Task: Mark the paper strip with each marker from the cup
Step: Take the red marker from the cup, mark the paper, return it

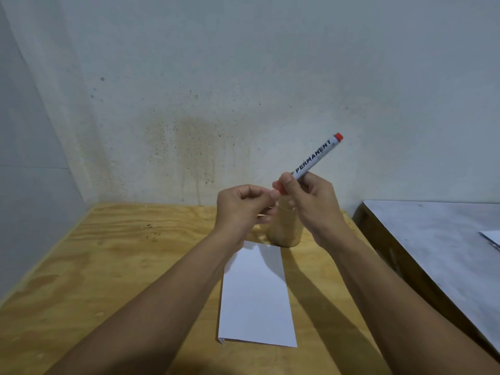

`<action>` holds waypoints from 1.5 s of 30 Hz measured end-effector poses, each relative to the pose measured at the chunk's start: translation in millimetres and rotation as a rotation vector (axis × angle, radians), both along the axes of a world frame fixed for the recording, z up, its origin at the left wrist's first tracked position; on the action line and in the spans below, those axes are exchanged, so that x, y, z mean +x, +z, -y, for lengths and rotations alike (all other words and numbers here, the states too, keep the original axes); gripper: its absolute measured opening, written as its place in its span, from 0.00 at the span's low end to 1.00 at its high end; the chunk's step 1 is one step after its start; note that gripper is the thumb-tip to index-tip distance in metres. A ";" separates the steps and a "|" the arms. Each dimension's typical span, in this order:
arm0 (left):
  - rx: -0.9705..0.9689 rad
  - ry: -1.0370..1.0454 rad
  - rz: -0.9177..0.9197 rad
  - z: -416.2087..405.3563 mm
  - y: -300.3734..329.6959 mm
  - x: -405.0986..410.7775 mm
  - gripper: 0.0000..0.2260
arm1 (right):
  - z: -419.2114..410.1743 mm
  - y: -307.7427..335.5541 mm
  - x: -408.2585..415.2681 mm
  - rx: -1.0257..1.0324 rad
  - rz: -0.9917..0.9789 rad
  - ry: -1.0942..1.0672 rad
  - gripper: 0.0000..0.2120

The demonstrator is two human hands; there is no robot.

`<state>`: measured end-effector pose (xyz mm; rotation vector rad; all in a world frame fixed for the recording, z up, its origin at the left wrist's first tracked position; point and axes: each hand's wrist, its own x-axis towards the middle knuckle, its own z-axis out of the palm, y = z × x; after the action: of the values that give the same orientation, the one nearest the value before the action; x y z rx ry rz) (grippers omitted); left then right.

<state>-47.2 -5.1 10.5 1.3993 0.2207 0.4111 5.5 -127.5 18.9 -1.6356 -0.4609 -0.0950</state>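
Note:
A white marker (316,157) with red ends and the word PERMANENT on its barrel is held up in front of the wall, tilted up to the right. My right hand (311,204) grips its lower part. My left hand (242,205) has its fingertips pinched at the marker's red lower end (279,188). Below both hands stands a tan cup (285,234) on the wooden table (113,266), partly hidden by my hands. A white folded paper strip (257,301) lies flat in front of the cup, between my forearms.
The table sits in a corner with walls to the back and left. To the right, across a gap, is a second, grey-topped surface (438,247) with a sheet of paper (491,238) at its edge.

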 end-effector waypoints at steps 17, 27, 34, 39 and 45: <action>1.222 0.035 0.065 5.5 -31.7 15.0 0.14 | 30.1 64.4 70.1 -0.950 0.308 -0.189 0.12; 1.369 0.017 0.114 1.7 -36.1 25.2 0.15 | 14.3 6.8 78.5 -0.971 0.089 -0.325 0.28; 1.318 0.041 0.128 4.6 -39.7 25.7 0.17 | 12.2 -1.9 81.5 -0.910 -0.012 -0.322 0.14; 1.318 0.035 0.152 2.4 -41.0 25.7 0.16 | 10.8 17.7 73.1 -0.633 0.124 -0.363 0.14; 1.288 0.012 0.131 2.8 -42.8 24.7 0.19 | 12.4 63.0 51.8 0.000 0.281 -0.279 0.15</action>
<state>-22.5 -7.8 -32.4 2.6125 -0.2049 0.7023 57.3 -139.9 81.9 -1.6857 -0.4413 -0.5387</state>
